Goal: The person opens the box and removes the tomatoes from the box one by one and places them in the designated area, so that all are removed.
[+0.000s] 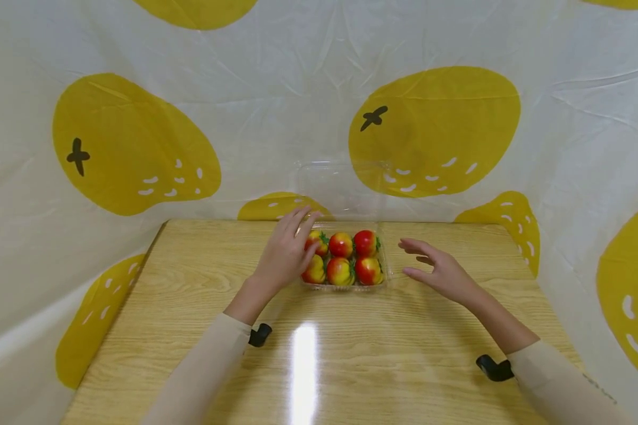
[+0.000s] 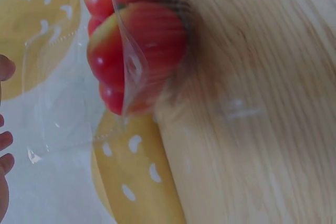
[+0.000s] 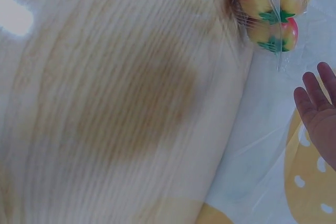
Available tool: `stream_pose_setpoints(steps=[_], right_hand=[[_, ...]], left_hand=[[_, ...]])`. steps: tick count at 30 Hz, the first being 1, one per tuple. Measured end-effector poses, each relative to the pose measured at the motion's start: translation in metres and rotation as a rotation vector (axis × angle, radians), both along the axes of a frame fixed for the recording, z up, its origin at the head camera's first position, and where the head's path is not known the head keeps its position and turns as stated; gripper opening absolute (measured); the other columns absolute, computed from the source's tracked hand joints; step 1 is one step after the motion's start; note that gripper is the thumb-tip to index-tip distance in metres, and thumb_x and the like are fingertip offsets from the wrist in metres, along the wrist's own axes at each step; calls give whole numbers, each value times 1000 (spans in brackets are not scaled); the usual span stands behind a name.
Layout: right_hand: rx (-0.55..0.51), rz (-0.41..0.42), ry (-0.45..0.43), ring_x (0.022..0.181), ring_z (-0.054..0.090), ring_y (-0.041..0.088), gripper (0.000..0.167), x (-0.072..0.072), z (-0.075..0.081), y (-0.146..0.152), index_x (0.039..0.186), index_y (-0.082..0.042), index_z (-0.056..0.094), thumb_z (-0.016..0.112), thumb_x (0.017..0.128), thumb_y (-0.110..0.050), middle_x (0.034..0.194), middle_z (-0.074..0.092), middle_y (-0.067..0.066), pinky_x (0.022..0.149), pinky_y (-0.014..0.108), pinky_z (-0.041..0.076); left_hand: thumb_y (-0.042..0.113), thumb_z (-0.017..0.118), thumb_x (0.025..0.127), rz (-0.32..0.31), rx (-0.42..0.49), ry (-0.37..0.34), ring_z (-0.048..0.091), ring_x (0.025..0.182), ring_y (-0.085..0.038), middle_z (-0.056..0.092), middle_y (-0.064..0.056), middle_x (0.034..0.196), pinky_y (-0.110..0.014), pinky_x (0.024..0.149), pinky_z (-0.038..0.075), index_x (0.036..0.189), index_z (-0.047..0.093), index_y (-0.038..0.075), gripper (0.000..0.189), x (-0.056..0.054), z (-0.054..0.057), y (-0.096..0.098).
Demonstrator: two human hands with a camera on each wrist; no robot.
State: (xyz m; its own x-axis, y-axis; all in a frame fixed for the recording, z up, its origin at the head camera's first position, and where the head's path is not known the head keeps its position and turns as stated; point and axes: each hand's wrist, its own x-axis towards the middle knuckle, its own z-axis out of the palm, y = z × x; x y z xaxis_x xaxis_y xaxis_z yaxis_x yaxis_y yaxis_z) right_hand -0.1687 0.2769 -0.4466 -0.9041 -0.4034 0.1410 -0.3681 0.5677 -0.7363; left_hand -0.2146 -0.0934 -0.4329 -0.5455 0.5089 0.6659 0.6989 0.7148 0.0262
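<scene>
Six red-and-yellow fruits (image 1: 340, 273): arranged in two rows of three inside a clear container (image 1: 345, 288).
Container: set near the far edge of the wooden table (image 1: 191, 307); its long axis is laid left to right, between the two hands.
Lid (image 1: 340, 189): raised at the container's far side, before the patterned cloth (image 1: 287, 118).
Left hand (image 1: 287, 251): the nearer one, placed over the container's left end; its fingers are extended and nothing is seen gripped, though contact with the plastic cannot be told.
Right hand (image 1: 441, 274): held apart from the container's right end, fingers and thumb parted, nothing gripped.
Writing: dark marks are seen on the right sleeve (image 1: 558, 378), too small to be read; no brand or label can be made out on the container.
</scene>
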Motion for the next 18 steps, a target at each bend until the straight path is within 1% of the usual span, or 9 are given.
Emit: stream_pose_setpoints(steps=[2,4,8,10,14,18], right_hand=[[8,9,-6,138,52,37,66,-1,2,-1,156,-9,42,72,99,-20,154,52,15,113,56,42],[14,19,-14,139,51,37,67,-3,5,-1,156,-9,42,72,98,-21,155,51,15,114,57,41],[37,32,-16,141,49,37,68,-7,10,-3,157,-11,42,74,97,-23,156,50,14,116,59,39],[54,39,-12,142,48,36,69,-9,13,-4,157,-12,42,74,97,-25,157,49,13,116,60,39],[85,57,-6,143,48,34,72,-12,18,-8,157,-14,43,77,95,-28,157,49,10,116,60,39],[104,79,-15,144,46,33,74,-15,20,-13,157,-16,44,79,93,-30,158,49,8,117,60,38]], left_hand=[[16,83,88,-5,14,-32,51,140,-40,54,-24,147,-50,123,37,148,51,3,70,1,-1,-4],[16,82,88,-4,15,-55,51,139,-40,54,-24,148,-51,122,38,149,49,2,70,2,-3,-8],[18,79,91,-8,20,-114,52,138,-39,52,-22,150,-50,122,39,150,47,-2,69,4,-7,-17],[20,77,94,-6,27,-160,51,139,-37,52,-21,150,-49,121,39,151,47,-2,68,5,-9,-22],[24,76,96,0,64,-272,50,138,-37,52,-20,149,-48,118,43,152,45,-1,69,9,-16,-31],[29,73,98,23,93,-425,50,139,-37,51,-21,149,-51,115,46,154,42,0,70,12,-23,-37]])
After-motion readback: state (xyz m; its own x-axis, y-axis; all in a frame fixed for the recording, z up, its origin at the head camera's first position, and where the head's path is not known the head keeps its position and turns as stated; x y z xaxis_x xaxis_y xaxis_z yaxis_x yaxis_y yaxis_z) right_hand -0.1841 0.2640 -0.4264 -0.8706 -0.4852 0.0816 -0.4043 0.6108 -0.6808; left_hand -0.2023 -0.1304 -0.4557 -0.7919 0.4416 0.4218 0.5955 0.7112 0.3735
